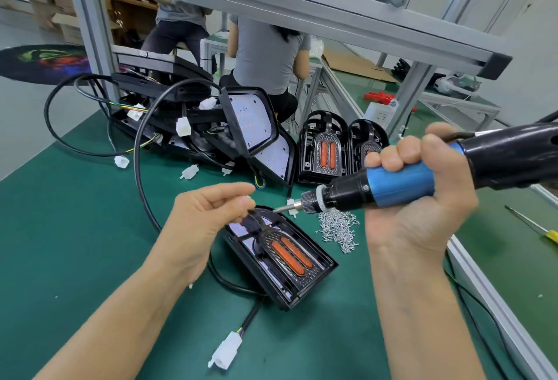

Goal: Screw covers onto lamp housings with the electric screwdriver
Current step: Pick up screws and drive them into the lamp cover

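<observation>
A black lamp housing (311,274) with two orange strips under its cover lies on the green table in front of me. My right hand (422,198) grips the blue and black electric screwdriver (401,180), held almost level, its bit pointing left at the housing's top edge. My left hand (205,219) hovers over the housing's upper left corner with thumb and fingers pinched together near the bit tip; whatever it pinches is too small to make out. A pile of small silver screws (339,228) lies just right of the housing.
Two finished-looking lamps (324,150) stand upright behind the screws. A heap of open housings with cables and white connectors (211,126) fills the back left. A white plug (225,352) lies near me. A yellow-handled screwdriver (537,225) lies at right. Two people sit beyond the aluminium frame.
</observation>
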`<state>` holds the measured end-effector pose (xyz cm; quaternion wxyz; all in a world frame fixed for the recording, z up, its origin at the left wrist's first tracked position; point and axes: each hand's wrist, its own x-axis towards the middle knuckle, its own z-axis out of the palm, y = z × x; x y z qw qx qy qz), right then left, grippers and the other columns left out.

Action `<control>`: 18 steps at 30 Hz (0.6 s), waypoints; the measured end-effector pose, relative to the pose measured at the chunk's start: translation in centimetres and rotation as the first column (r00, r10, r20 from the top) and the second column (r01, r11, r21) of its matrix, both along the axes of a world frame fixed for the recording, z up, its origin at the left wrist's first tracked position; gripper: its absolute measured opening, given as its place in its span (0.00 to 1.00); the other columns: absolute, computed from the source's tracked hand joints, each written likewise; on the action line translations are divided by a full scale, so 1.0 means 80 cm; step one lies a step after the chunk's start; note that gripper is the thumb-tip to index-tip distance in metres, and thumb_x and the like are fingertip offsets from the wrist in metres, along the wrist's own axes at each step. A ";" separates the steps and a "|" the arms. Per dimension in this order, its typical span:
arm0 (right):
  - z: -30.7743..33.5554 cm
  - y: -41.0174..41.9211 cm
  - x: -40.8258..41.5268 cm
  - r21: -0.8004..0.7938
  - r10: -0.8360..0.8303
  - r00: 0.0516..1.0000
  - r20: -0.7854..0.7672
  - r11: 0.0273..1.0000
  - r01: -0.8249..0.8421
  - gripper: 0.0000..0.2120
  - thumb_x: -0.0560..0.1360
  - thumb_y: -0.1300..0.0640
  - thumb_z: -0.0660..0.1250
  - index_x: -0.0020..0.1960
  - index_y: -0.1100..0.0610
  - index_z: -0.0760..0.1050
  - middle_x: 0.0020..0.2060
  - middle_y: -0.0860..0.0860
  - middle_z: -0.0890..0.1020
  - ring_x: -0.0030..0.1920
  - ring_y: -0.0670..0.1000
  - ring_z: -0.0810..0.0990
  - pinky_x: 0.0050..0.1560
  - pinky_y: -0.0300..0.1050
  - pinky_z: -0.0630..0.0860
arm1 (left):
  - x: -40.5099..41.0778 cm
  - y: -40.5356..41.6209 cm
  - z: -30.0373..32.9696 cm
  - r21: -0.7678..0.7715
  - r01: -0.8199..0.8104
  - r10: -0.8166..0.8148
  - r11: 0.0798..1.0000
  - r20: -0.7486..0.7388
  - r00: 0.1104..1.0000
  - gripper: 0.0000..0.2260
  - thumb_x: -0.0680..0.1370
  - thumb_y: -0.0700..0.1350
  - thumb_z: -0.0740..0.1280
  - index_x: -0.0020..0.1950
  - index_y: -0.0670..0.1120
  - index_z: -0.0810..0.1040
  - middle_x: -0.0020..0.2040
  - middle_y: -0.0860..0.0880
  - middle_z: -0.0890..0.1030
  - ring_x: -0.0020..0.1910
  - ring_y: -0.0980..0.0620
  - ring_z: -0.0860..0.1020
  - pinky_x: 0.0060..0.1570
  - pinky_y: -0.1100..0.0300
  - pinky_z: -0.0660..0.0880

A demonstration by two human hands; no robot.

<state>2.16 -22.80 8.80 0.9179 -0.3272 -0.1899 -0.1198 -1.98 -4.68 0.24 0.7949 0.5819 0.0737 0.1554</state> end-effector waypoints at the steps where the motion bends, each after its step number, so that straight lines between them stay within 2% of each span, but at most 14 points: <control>1: -0.002 0.004 0.003 -0.012 -0.007 1.000 0.007 1.000 0.007 0.08 0.67 0.64 0.63 0.44 0.54 0.70 0.26 0.47 0.71 0.26 0.47 0.70 0.35 0.41 0.71 | 0.003 0.010 -0.006 0.031 -0.077 0.077 0.997 -0.015 0.997 0.08 0.69 0.35 0.71 0.42 0.46 0.84 0.33 0.49 0.83 0.31 0.58 0.76 0.37 0.70 0.75; 3: -0.011 0.012 0.009 -0.037 -0.012 1.000 0.006 0.999 0.012 0.10 0.65 0.66 0.64 0.44 0.55 0.70 0.27 0.48 0.71 0.26 0.47 0.70 0.35 0.42 0.71 | 0.009 0.023 -0.022 0.142 -0.213 0.223 0.967 -0.062 0.973 0.09 0.74 0.34 0.69 0.43 0.48 0.83 0.34 0.53 0.83 0.34 0.59 0.75 0.40 0.68 0.74; 6: -0.031 0.029 0.017 -0.090 -0.007 0.999 -0.043 0.996 0.003 0.10 0.65 0.67 0.63 0.42 0.54 0.72 0.35 0.52 0.69 0.26 0.48 0.70 0.35 0.42 0.70 | 0.012 0.026 -0.048 0.254 -0.290 0.329 0.923 -0.128 0.935 0.10 0.77 0.36 0.65 0.44 0.50 0.81 0.41 0.55 0.82 0.41 0.60 0.77 0.50 0.60 0.74; 9: -0.050 0.049 0.020 -0.174 -0.022 0.997 -0.070 0.985 0.009 0.11 0.66 0.68 0.63 0.43 0.54 0.71 0.37 0.55 0.66 0.25 0.49 0.72 0.34 0.42 0.71 | 0.016 0.018 -0.063 0.233 -0.303 0.344 0.924 -0.161 0.925 0.09 0.79 0.37 0.62 0.47 0.49 0.79 0.51 0.53 0.81 0.46 0.63 0.76 0.58 0.54 0.73; 11: -0.061 0.057 0.022 -0.210 -0.022 0.997 -0.069 0.978 0.008 0.11 0.66 0.68 0.64 0.42 0.53 0.72 0.34 0.54 0.69 0.25 0.49 0.72 0.34 0.43 0.70 | 0.019 0.011 -0.065 0.183 -0.286 0.316 0.941 -0.163 0.935 0.10 0.80 0.36 0.61 0.47 0.49 0.78 0.55 0.51 0.81 0.49 0.61 0.77 0.60 0.53 0.73; 14: -0.071 0.061 0.026 -0.219 -0.008 0.997 -0.081 0.976 -0.010 0.12 0.67 0.67 0.65 0.39 0.50 0.75 0.26 0.49 0.72 0.25 0.49 0.72 0.34 0.43 0.69 | 0.022 0.000 -0.067 0.164 -0.255 0.279 0.953 -0.147 0.949 0.11 0.80 0.35 0.60 0.45 0.48 0.78 0.54 0.55 0.81 0.54 0.53 0.78 0.63 0.46 0.72; 18: -0.077 0.069 0.030 -0.222 0.017 0.995 -0.103 0.974 -0.039 0.15 0.66 0.67 0.65 0.36 0.47 0.76 0.27 0.49 0.72 0.25 0.49 0.72 0.34 0.43 0.69 | 0.024 -0.004 -0.075 0.194 -0.286 0.317 0.938 -0.152 0.936 0.11 0.80 0.37 0.61 0.45 0.51 0.78 0.52 0.59 0.81 0.54 0.54 0.79 0.63 0.49 0.72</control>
